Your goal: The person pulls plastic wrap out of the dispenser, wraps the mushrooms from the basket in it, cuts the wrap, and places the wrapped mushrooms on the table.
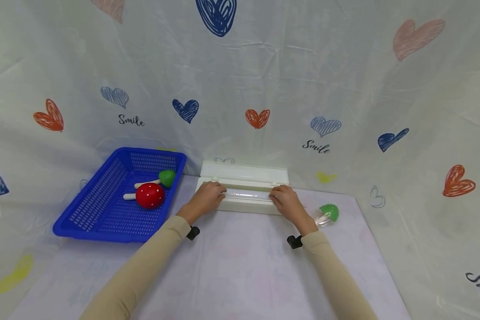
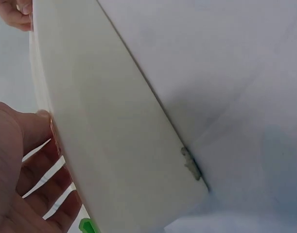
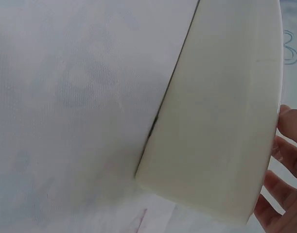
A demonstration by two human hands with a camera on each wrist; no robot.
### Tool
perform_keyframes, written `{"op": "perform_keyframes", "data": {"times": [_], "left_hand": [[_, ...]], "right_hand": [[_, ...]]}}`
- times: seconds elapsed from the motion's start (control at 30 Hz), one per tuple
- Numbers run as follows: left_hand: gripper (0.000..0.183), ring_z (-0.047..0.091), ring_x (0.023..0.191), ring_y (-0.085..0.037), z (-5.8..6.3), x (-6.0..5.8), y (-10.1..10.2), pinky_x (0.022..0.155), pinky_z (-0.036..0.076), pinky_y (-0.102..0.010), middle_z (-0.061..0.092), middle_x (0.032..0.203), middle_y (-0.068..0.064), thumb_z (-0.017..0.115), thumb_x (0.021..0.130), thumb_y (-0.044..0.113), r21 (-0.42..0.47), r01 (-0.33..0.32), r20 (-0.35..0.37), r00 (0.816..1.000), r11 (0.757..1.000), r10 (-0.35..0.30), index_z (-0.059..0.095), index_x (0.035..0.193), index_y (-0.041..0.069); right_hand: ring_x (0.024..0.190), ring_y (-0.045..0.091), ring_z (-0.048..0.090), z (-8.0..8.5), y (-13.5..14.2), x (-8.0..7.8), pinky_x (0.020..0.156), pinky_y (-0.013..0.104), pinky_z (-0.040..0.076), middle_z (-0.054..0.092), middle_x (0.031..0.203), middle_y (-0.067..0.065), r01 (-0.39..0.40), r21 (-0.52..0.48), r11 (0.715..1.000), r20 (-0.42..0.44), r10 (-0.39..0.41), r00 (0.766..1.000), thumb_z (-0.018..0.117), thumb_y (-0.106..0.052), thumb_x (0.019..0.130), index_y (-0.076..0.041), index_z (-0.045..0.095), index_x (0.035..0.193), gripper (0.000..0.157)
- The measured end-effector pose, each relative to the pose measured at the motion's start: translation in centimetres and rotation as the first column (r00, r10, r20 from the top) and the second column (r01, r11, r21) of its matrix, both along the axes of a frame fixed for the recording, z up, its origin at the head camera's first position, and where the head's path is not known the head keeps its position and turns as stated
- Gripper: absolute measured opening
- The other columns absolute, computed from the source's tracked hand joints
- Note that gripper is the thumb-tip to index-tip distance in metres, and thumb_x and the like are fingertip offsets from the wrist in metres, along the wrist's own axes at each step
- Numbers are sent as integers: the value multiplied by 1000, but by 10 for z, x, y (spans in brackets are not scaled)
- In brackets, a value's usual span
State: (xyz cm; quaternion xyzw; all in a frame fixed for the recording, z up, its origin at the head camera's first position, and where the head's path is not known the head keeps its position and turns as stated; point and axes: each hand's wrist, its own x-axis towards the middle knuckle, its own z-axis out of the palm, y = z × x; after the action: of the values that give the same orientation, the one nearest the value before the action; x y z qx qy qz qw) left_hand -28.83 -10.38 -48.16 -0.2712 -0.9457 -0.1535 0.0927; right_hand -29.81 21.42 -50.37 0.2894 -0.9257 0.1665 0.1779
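Observation:
A long white cling film dispenser [image 1: 246,206] stands against the backdrop, its lid [image 1: 244,171] tipped up at the back. Along its top lies a shiny clear roll of cling film [image 1: 248,194]. At the left end of the roll my left hand [image 1: 210,195] grips it with fingers bent over the box's edge. My right hand [image 1: 289,202] grips the other end likewise. Both wrist views show thumbs and fingers right at the upper rim, with the dispenser's front wall [image 2: 109,116] hiding what lies inside.
A blue basket [image 1: 112,238] at left holds a red spotted toy mushroom [image 1: 150,196] and a green-capped one [image 1: 167,178]. Beside my right wrist lies another green-capped toy mushroom [image 1: 329,213] with clear film about its stem. A pale cloth covers the table [image 1: 240,266].

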Motion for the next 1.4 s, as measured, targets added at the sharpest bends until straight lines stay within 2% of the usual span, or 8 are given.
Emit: {"op": "perform_keyframes", "data": {"times": [0.13,0.33,0.63,0.8,0.93,1.07,1.2,1.4], "left_hand": [[14,71,100,-29,2,-4,1,93,56,-44,77,103,-10,69,98,11,-7,-17,15,1000,1000,18,79,106,5],[14,70,95,-28,6,-9,5,87,58,-41,74,98,-10,65,101,10,24,-62,64,996,998,60,77,105,3],[37,63,95,-25,6,-17,3,86,55,-38,66,104,-12,73,97,14,99,-84,215,975,992,61,67,130,0],[26,65,102,-29,4,-22,0,91,57,-37,66,106,-15,71,96,3,84,-94,199,977,992,76,71,121,-2],[14,68,105,-31,3,-22,-6,94,56,-42,72,107,-13,71,96,4,17,-128,140,982,992,125,76,109,3],[16,72,105,-31,7,-20,-12,94,57,-45,77,108,-13,69,97,4,1,-149,103,984,989,148,76,111,3],[14,71,101,-32,12,-17,-18,91,58,-44,76,105,-16,67,98,3,54,-127,125,985,990,120,76,108,-1],[12,71,90,-27,10,-13,-25,84,58,-42,77,96,-13,67,99,6,155,-79,138,989,985,57,77,100,-2]], "right_hand": [[107,42,65,1,-2,0,90,57,56,74,103,16,22,-15,1000,-27,-23,999,71,-8,96,-1,75,96,8],[99,38,68,6,-7,-1,85,53,56,74,96,17,86,-37,996,31,-85,996,67,-6,98,0,71,97,8],[110,40,66,10,-9,-4,92,55,54,75,102,16,160,-39,986,132,-154,979,69,-7,95,-3,72,98,7],[105,39,68,9,-10,-4,88,52,56,75,102,16,162,-68,984,117,-153,981,70,2,94,-1,71,101,7],[103,39,68,7,-9,-5,88,50,57,75,104,20,169,-101,980,138,-155,978,68,1,96,4,72,108,12],[105,39,69,4,-5,-6,92,49,57,75,107,22,174,-131,976,145,-155,977,68,2,95,6,74,108,14],[106,39,70,4,0,-5,94,50,56,75,108,22,171,-159,972,167,-144,975,68,-1,96,6,75,106,14],[102,34,73,5,4,-3,91,47,58,77,106,18,163,-182,970,187,-129,974,68,-7,98,3,76,105,14]]}}
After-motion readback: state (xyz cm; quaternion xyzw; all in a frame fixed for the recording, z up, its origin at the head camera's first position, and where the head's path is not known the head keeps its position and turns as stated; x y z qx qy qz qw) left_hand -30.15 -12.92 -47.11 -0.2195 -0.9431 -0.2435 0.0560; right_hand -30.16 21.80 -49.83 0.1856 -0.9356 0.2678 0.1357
